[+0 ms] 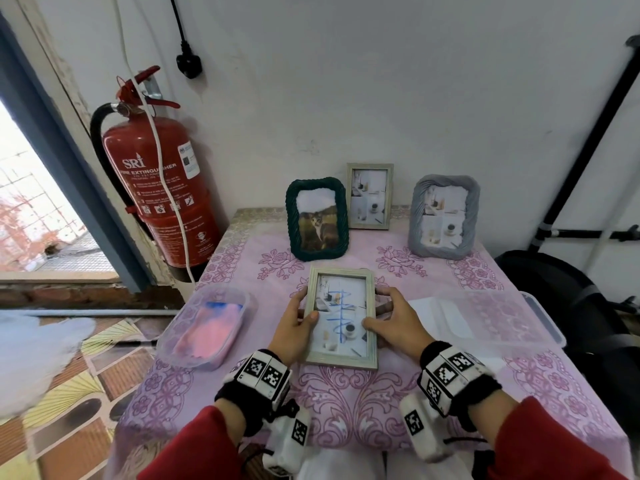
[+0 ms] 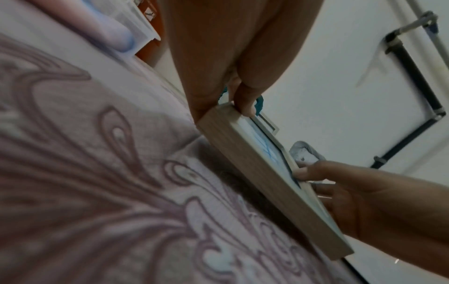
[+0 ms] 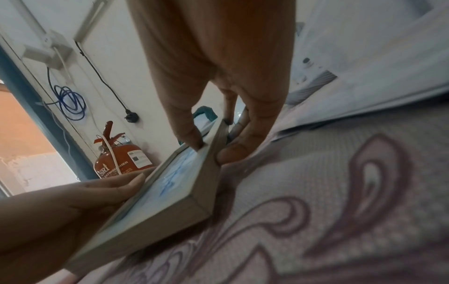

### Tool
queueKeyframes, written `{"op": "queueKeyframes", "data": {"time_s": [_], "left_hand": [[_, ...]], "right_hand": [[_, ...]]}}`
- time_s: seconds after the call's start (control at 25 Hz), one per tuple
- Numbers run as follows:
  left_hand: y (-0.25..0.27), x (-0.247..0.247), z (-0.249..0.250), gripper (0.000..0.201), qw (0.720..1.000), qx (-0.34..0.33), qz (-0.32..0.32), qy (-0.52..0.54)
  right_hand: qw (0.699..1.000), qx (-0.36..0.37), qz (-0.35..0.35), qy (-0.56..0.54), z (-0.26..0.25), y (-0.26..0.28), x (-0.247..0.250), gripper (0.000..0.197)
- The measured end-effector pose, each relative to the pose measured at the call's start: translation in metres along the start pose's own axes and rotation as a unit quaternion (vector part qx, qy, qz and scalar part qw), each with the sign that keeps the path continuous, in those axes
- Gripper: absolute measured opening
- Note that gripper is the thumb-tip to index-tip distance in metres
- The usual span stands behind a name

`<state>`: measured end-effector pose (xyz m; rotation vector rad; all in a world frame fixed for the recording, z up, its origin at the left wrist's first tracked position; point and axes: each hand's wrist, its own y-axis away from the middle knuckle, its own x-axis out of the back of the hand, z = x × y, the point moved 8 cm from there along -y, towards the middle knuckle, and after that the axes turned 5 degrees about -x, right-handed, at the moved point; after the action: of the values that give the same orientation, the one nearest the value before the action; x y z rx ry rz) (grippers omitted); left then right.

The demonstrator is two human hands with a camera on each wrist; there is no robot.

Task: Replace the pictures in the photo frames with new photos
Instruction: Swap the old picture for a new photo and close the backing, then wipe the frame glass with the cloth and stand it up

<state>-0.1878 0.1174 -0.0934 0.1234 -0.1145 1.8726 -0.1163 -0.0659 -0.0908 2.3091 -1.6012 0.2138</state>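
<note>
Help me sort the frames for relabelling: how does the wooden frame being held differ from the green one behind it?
The held wooden frame has flat pale edges, is gripped by both hands, and carries blue scribbles; the green frame is dark, rope-textured, standing on the table, showing a cat. Both are upright rectangles.

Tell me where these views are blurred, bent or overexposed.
Head view: wide-angle bending curves the wall edges, and the doorway is blown out. Left wrist view: the tablecloth is smeared; the wooden frame reads clearer. Right wrist view: cloth soft and dim, fire extinguisher legible.
</note>
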Motion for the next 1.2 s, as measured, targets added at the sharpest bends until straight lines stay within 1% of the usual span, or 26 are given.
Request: {"op": "queueKeyframes", "data": {"time_s": [0.12,0.2,0.32,0.4,0.44,0.56,0.64,0.68,0.72,0.76,0.84,0.96,1.04,1.12,1.2], "left_hand": [[-0.003,0.001,-0.004,0.051,0.997,0.006,-0.026,-0.079],[-0.004,0.004,-0.012,0.052,0.985,0.029,-0.036,-0.169],[-0.004,0.007,-0.018,0.053,0.963,0.061,-0.027,-0.26],[-0.003,0.011,-0.009,0.053,0.948,0.06,-0.008,-0.313],[-0.001,0.014,-0.002,0.053,0.949,0.049,0.001,-0.312],[0.002,0.032,0.027,0.049,0.97,0.0,0.007,-0.242],[0.002,0.064,0.045,0.042,0.973,-0.02,0.024,-0.227],[0.001,0.084,0.052,0.039,0.97,-0.023,0.032,-0.239],[0.0,0.103,0.056,0.036,0.963,-0.019,0.035,-0.268],[0.0,0.122,0.057,0.034,0.949,-0.01,0.03,-0.314],[0.003,0.149,0.048,0.034,0.91,0.021,-0.011,-0.413],[0.014,0.161,0.019,0.046,0.854,0.084,-0.102,-0.503],[0.016,0.161,0.008,0.053,0.827,0.089,-0.122,-0.541],[0.014,0.162,0.005,0.055,0.816,0.072,-0.111,-0.563],[0.01,0.162,0.005,0.054,0.817,0.064,-0.102,-0.563]], "right_hand": [[0.999,-0.035,-0.022,0.002,0.012,-0.002,-0.004,0.061],[0.998,-0.056,-0.043,-0.004,0.017,-0.003,-0.006,0.062],[0.996,-0.068,-0.061,-0.012,0.021,-0.002,-0.007,0.064],[0.995,-0.067,-0.068,-0.013,0.021,-0.001,-0.006,0.065],[0.995,-0.066,-0.072,-0.009,0.021,-0.001,-0.007,0.067],[0.994,-0.07,-0.083,0.004,0.02,-0.001,-0.008,0.07],[0.993,-0.072,-0.091,0.011,0.02,-0.002,-0.008,0.071],[0.993,-0.072,-0.095,0.016,0.019,-0.002,-0.008,0.072],[0.992,-0.073,-0.097,0.019,0.02,-0.002,-0.007,0.072],[0.992,-0.072,-0.099,0.022,0.02,-0.003,-0.007,0.073],[0.992,-0.071,-0.1,0.027,0.02,-0.004,-0.007,0.073],[0.992,-0.066,-0.103,0.029,0.021,-0.004,-0.008,0.073],[0.992,-0.064,-0.104,0.028,0.022,-0.004,-0.008,0.073],[0.992,-0.063,-0.105,0.028,0.023,-0.005,-0.009,0.072],[0.992,-0.063,-0.106,0.026,0.023,-0.005,-0.009,0.072]]}}
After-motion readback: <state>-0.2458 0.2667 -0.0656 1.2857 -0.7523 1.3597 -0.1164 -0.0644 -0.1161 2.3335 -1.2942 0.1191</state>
